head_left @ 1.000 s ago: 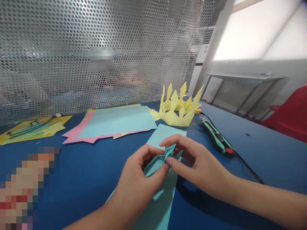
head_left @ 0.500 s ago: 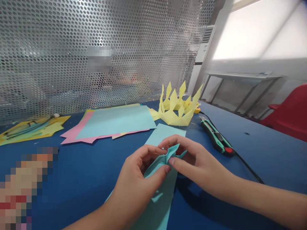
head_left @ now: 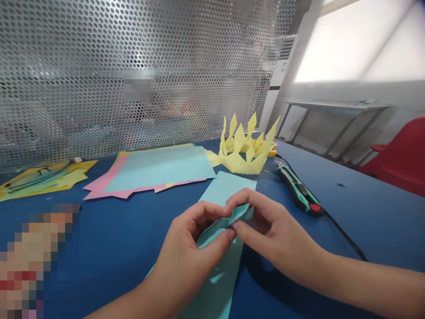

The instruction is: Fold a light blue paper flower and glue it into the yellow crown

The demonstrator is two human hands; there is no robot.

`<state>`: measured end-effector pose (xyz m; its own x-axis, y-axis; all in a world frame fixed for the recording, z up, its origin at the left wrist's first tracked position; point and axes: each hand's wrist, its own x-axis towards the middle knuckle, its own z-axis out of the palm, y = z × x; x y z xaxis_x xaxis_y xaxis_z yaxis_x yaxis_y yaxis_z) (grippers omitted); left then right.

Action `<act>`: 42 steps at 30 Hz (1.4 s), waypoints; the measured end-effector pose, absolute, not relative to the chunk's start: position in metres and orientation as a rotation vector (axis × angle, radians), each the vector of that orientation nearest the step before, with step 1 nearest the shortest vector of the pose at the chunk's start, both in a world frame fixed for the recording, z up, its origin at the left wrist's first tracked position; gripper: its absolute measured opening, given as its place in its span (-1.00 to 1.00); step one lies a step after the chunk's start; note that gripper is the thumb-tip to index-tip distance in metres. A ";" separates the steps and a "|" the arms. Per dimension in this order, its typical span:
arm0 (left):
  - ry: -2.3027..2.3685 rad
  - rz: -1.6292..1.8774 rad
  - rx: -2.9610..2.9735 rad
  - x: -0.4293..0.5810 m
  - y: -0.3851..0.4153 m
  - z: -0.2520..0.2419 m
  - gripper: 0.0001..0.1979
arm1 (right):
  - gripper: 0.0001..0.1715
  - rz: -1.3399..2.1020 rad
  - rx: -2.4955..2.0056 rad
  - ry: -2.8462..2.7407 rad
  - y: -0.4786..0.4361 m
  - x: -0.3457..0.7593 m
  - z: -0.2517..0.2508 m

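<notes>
A blue table [head_left: 99, 239] runs up to a perforated metal screen [head_left: 133, 66] along its far edge. Near the table's near edge, the left hand [head_left: 189, 252] and right hand [head_left: 275, 235] both pinch a folded piece of light teal paper [head_left: 229, 219], thumbs and forefingers closed on its crease, above a flat teal strip [head_left: 226, 190]. Toward the far edge lie a stack of teal, pink and yellow sheets [head_left: 156, 170] and a spiky yellow folded-paper crown [head_left: 245, 153]; a green utility knife [head_left: 297, 190] rests just right of it.

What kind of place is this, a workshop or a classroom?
Probably a paper-craft workstation: a blue table behind a perforated metal screen, with coloured paper sheets, a folded yellow paper crown and a utility knife.
</notes>
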<state>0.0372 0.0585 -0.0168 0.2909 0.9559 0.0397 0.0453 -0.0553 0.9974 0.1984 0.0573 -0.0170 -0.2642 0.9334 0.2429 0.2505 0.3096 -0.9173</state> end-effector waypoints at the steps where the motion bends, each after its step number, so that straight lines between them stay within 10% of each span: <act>1: 1.015 1.000 1.393 0.037 0.059 -0.016 -0.89 | -0.79 1.011 -1.065 -1.709 0.058 0.198 -0.017; 13: 1.087 0.940 1.208 0.030 0.065 -0.018 -0.94 | -0.88 1.495 -0.859 -1.479 0.067 0.205 -0.016; 42: 1.267 1.111 1.587 0.034 0.061 -0.017 -0.80 | -0.84 1.215 -1.121 -1.622 0.061 0.201 -0.014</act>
<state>0.0343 0.0606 -0.0173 0.1113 0.9825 0.1493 0.2759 -0.1749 0.9452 0.2010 0.0614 -0.0140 -0.2845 0.9546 0.0888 0.1832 0.1450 -0.9723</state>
